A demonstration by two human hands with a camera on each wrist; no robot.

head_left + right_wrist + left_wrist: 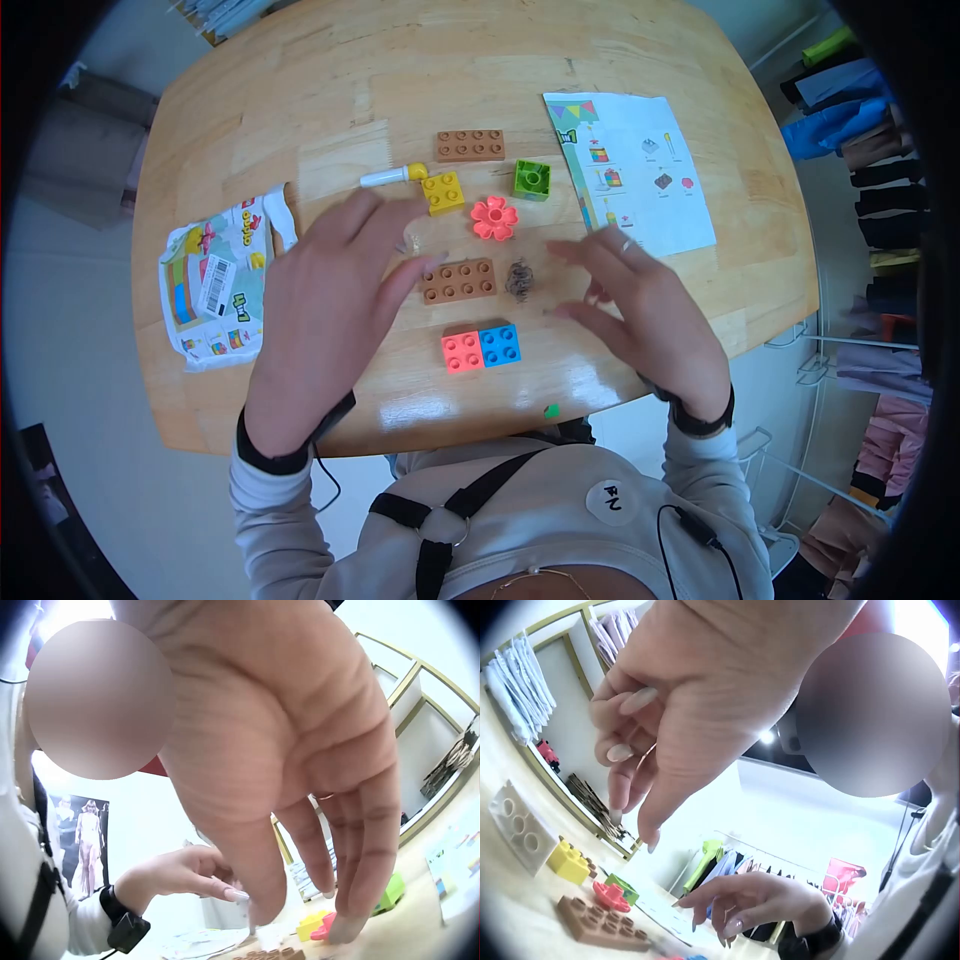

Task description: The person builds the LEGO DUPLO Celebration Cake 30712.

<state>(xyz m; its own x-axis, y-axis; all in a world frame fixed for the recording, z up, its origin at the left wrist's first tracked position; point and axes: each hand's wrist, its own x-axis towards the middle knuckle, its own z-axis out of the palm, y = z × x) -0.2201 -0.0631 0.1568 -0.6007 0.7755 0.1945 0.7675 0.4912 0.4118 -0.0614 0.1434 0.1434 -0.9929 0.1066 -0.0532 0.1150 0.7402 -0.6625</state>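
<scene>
Here, L hand [325,275] & R hand [655,310] loose over wood tbl [350,75]; brown brick [459,284] nr L; clothes [887,230] hang at R.

Head view: high, facing forward-down, most of pale wooden table [640,62]. Wrist views: low, tilted; left looks close past bare left hand [705,705] toward bare right hand [763,897], right conversely; both share yellow studded plastic block [568,862].
</scene>
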